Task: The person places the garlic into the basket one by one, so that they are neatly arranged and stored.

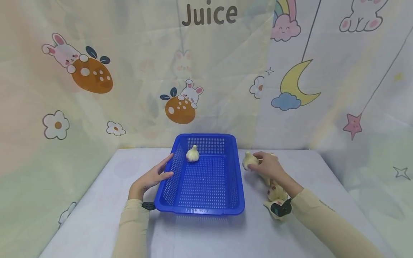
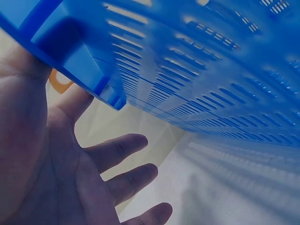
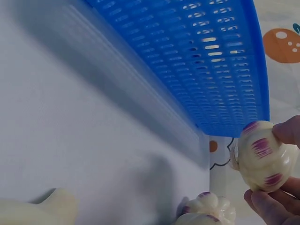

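A blue plastic basket (image 1: 203, 210) with slotted walls stands on the table, one garlic bulb (image 1: 192, 154) lying in its far left corner. My left hand (image 1: 151, 178) is at the basket's left rim. Thumb and index finger reach over that rim, while the other fingers (image 2: 133, 180) stretch out straight and spread below it, outside the wall. Just right of the basket, my right hand (image 1: 270, 165) pinches another garlic bulb (image 3: 265, 157) between thumb and fingertips; purple streaks mark its white skin. Below it in the right wrist view sits a further garlic bulb (image 3: 208, 210).
More garlic bulbs (image 1: 276, 192) lie in a row right of the basket, partly hidden by my right hand and wrist. A black wrist strap part (image 1: 280, 208) overlaps the nearest one. Behind the white table (image 1: 193, 240) hangs a printed curtain (image 1: 138, 89).
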{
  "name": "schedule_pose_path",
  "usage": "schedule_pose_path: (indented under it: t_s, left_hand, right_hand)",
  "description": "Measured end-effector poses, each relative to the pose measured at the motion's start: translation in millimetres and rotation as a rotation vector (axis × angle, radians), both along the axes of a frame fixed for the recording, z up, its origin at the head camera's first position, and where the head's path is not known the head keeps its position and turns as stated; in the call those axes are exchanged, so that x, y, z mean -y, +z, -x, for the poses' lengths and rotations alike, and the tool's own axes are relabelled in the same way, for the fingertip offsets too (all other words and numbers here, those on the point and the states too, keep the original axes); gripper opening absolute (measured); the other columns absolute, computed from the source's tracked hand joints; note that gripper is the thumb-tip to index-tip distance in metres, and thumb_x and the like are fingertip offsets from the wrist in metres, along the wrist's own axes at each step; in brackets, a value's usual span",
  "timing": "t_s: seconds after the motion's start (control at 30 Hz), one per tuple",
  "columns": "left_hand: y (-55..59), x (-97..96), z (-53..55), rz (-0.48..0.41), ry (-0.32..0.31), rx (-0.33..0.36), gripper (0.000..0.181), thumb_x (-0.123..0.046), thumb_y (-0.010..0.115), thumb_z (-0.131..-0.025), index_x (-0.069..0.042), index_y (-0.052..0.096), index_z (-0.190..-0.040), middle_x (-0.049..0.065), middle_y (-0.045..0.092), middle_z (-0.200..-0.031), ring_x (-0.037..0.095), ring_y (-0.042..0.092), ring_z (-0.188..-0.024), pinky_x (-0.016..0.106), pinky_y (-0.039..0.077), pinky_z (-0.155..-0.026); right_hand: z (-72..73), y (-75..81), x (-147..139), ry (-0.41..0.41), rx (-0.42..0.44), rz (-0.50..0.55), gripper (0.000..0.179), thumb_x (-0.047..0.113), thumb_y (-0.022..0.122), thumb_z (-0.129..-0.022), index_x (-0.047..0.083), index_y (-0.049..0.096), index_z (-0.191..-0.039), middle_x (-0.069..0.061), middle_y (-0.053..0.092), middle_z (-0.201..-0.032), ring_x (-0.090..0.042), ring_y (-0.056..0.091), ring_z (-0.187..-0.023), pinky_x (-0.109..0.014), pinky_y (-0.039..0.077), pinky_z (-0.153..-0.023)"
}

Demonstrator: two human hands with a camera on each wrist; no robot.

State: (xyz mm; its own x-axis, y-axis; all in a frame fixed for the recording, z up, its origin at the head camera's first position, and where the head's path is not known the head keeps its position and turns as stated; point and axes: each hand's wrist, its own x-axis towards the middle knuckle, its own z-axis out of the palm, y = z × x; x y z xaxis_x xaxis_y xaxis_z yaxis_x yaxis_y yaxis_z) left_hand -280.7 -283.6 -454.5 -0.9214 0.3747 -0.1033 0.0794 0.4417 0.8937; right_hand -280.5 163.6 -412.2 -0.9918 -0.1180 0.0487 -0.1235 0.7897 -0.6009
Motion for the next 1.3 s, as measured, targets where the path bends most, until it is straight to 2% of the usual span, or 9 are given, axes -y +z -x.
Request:
schedule_pose_path:
  t_s: [0.33,0.4,0.53,0.63,0.73,0.9,0.97,1.07,1.3]
  left_hand:
    - [0.7,0.0,-1.5,-0.003,-0.006,-0.011,0.074,-0.033,0.058,-0.093,-0.043,0.012,-0.150,0.010,0.008,-0.161,0.041,0.010,-0.146,0.066,0.016,-0.111]
    - [0.6,-0.9,-1.2,0.003,0.001,-0.006,0.074,-0.034,0.058,-0.093,-0.045,0.012,-0.150,0.008,0.008,-0.161,0.040,0.009,-0.146,0.067,0.016,-0.111]
    - [0.3,-1.5,-1.1,0.002,0.012,0.003,0.074,-0.035,0.059,-0.092,-0.049,0.013,-0.148,0.005,0.008,-0.161,0.038,0.008,-0.147,0.067,0.015,-0.111]
    - [0.1,-1.1,-1.3,0.000,0.014,-0.002,0.073,-0.034,0.059,-0.092,-0.048,0.014,-0.148,0.005,0.009,-0.161,0.038,0.008,-0.147,0.067,0.014,-0.111]
    - [0.1,-0.7,-1.0,0.000,0.018,-0.002,0.073,-0.033,0.059,-0.092,-0.048,0.014,-0.148,0.004,0.009,-0.161,0.038,0.008,-0.147,0.067,0.013,-0.111]
    - [-0.5,0.1,0.6,-0.007,0.002,-0.010,0.074,-0.033,0.059,-0.092,-0.046,0.013,-0.149,0.006,0.008,-0.161,0.039,0.007,-0.147,0.068,0.013,-0.110]
    - [-1.4,0.6,1.6,-0.012,-0.005,-0.015,0.074,-0.034,0.059,-0.092,-0.046,0.013,-0.149,0.007,0.008,-0.161,0.041,0.007,-0.146,0.069,0.012,-0.110]
    - [-2.6,1.4,2.5,-0.015,-0.010,-0.017,0.075,-0.036,0.060,-0.091,-0.046,0.013,-0.149,0.008,0.008,-0.161,0.042,0.006,-0.146,0.070,0.012,-0.109]
    - [-2.5,1.8,2.0,-0.003,-0.006,-0.009,0.076,-0.035,0.060,-0.091,-0.046,0.012,-0.149,0.008,0.007,-0.161,0.043,0.005,-0.146,0.070,0.013,-0.109]
  right_hand:
    - [4.4,4.6,4.9,-0.029,0.007,0.088,0.066,0.039,0.066,-0.086,-0.002,0.048,-0.135,-0.024,0.056,-0.131,-0.038,0.057,-0.118,-0.048,0.047,-0.096]
    - [4.6,5.5,6.2,-0.038,0.014,0.098,0.067,0.040,0.066,-0.086,-0.001,0.048,-0.135,-0.023,0.056,-0.131,-0.038,0.057,-0.118,-0.052,0.043,-0.099]
    - [5.2,8.1,9.1,-0.051,0.005,0.094,0.067,0.042,0.065,-0.087,0.000,0.048,-0.135,-0.022,0.057,-0.130,-0.039,0.054,-0.121,-0.068,0.019,-0.106]
    - [5.1,10.8,11.1,-0.059,0.015,0.107,0.067,0.043,0.064,-0.087,0.001,0.047,-0.136,-0.022,0.056,-0.132,-0.039,0.053,-0.121,-0.070,0.016,-0.105]
    - [4.9,13.6,12.6,-0.067,0.031,0.139,0.069,0.045,0.065,-0.087,0.002,0.046,-0.137,-0.022,0.054,-0.134,-0.038,0.055,-0.121,-0.065,0.024,-0.105]
    - [5.2,17.0,14.5,-0.078,0.039,0.182,0.073,0.048,0.065,-0.085,0.004,0.044,-0.139,-0.020,0.051,-0.138,-0.036,0.054,-0.122,-0.062,0.028,-0.105]
    - [5.8,17.7,16.0,-0.076,0.041,0.200,0.074,0.049,0.065,-0.085,0.004,0.043,-0.140,-0.020,0.049,-0.140,-0.036,0.053,-0.123,-0.056,0.038,-0.103]
    - [7.6,18.1,19.0,-0.068,0.034,0.220,0.075,0.049,0.065,-0.085,0.006,0.042,-0.142,-0.019,0.049,-0.141,-0.035,0.054,-0.124,-0.047,0.050,-0.093]
    - [13.2,19.5,29.6,-0.052,0.031,0.272,0.073,0.047,0.069,-0.083,0.004,0.046,-0.139,-0.018,0.052,-0.138,-0.033,0.056,-0.122,-0.043,0.052,-0.092]
